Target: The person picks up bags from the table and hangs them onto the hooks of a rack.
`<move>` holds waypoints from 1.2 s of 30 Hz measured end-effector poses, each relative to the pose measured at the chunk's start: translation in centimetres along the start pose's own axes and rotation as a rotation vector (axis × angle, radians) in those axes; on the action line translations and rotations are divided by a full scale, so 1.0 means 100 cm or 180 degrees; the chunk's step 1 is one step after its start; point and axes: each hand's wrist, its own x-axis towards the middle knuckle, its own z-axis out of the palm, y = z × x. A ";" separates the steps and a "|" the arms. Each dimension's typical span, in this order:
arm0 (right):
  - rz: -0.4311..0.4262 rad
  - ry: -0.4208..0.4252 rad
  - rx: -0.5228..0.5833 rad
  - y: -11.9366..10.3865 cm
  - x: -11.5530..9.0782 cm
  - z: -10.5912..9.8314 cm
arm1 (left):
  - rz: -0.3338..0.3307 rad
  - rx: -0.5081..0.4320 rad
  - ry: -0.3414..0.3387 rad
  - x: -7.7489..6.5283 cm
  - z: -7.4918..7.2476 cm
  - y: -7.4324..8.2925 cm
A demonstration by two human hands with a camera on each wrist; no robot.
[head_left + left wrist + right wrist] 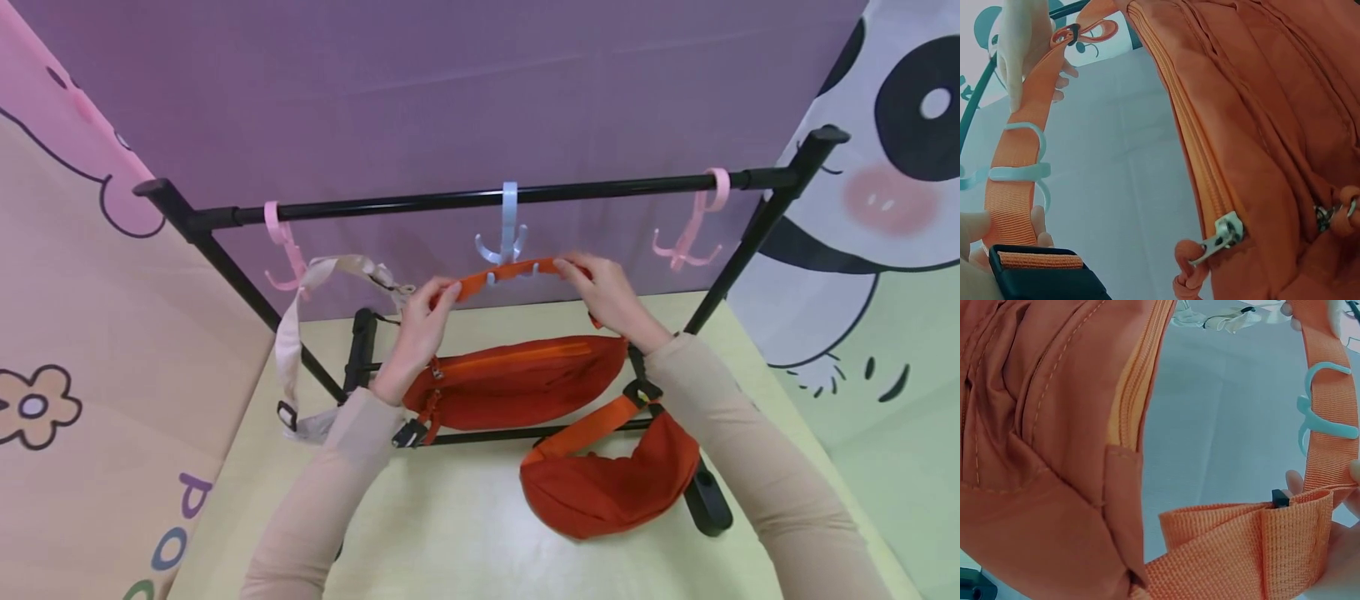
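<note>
In the head view an orange strap [508, 271] runs across the prongs of a light-blue hook [509, 225]. My left hand [422, 329] pinches its left part and my right hand [606, 298] grips its right part. Beneath the strap hangs an orange-red waist bag [517, 383] with a zip along its front. In the left wrist view a dark buckle [1047, 275] sits on the strap beside my left hand, and the blue prongs curl round the webbing. The right wrist view has a folded strap end [1241, 544] near my right hand.
The hook hangs on a black rail [420, 201]. Pink hooks hang at the left [285, 250] and right [697, 225]. A whitish strap [288, 350] loops beside the left one. A second orange-red waist bag [611, 492] is low at right, near the rack's foot [707, 500].
</note>
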 end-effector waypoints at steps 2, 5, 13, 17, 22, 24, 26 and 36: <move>0.0006 -0.0030 -0.0009 0.001 -0.001 0.001 | -0.0017 0.0009 -0.0002 0.000 0.001 -0.001; 0.0033 -0.0106 -0.0017 0.002 -0.001 0.001 | -0.0056 0.0029 -0.0002 0.000 0.002 -0.002; 0.0067 -0.0251 0.0036 0.005 -0.003 0.005 | -0.0080 0.0063 -0.0015 -0.001 0.005 -0.003; 0.0031 -0.0310 0.0033 0.006 -0.005 0.007 | -0.0216 0.0117 -0.0129 -0.002 0.004 -0.004; 0.0081 -0.0437 0.0052 0.007 -0.007 0.008 | -0.0312 0.0157 -0.0232 -0.003 0.005 -0.006; 0.0085 -0.0454 0.0052 0.007 -0.007 0.009 | -0.0354 0.0147 -0.0248 -0.004 0.005 -0.001; 0.0084 -0.0456 0.0048 0.007 -0.008 0.009 | -0.0372 0.0122 -0.0248 -0.004 0.006 -0.001; 0.0104 -0.0320 -0.0140 0.009 -0.010 0.011 | -0.0300 0.0031 -0.0209 -0.005 0.013 -0.008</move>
